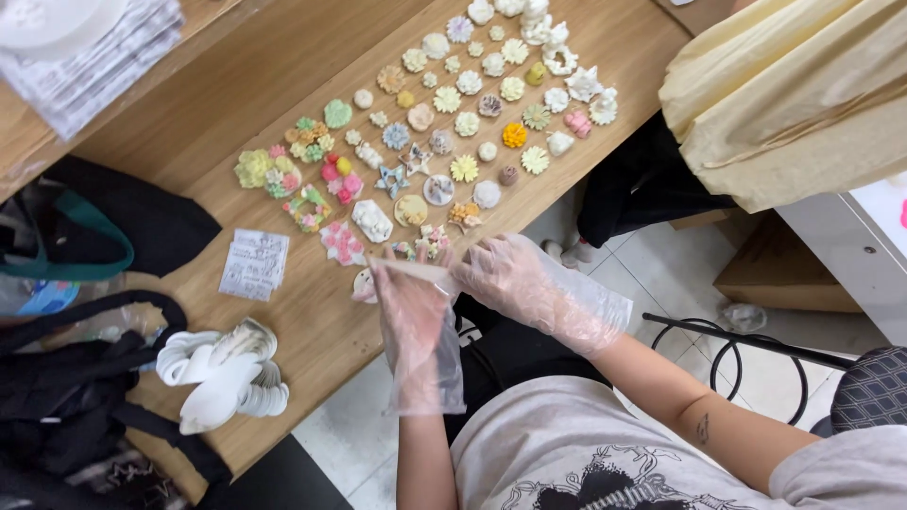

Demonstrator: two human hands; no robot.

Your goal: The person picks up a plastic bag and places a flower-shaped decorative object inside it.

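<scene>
Both my hands wear loose clear plastic gloves and meet at the wooden table's [312,331] near edge. My left hand [411,312] and my right hand [515,279] pinch the two ends of a thin pale flat strip [416,267], held level between them; whether it is the edge of a small clear bag I cannot tell. Just beyond my fingers lie several small pastel flower-shaped ornaments [444,123], spread in rows across the table. A round pale piece [363,283] lies partly hidden beside my left hand.
A small printed white sheet [253,264] and a pile of white curved pieces [222,373] lie left of my hands. Black bags [76,397] crowd the table's left end. Pale yellow cloth [784,94], a cardboard box [784,274] and a black metal chair frame [737,345] are to the right.
</scene>
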